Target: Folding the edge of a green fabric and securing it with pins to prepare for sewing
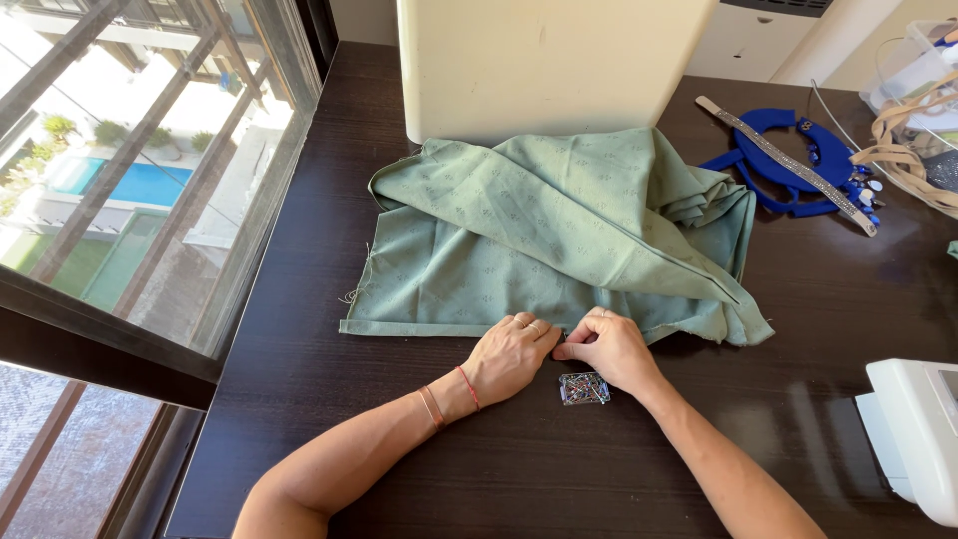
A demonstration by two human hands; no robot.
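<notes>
Green fabric (559, 235) lies heaped on the dark table (299, 329), its hem nearest you; it looks light, limp and shifty. Your left hand (511, 356) presses that hem flat while your right hand (611, 349) pinches it beside the pin box (585, 388).

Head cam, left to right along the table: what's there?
Window → green fabric with left hand and right hand at its near edge, clear pin box below them → blue piece with studded strap → white machine.
</notes>
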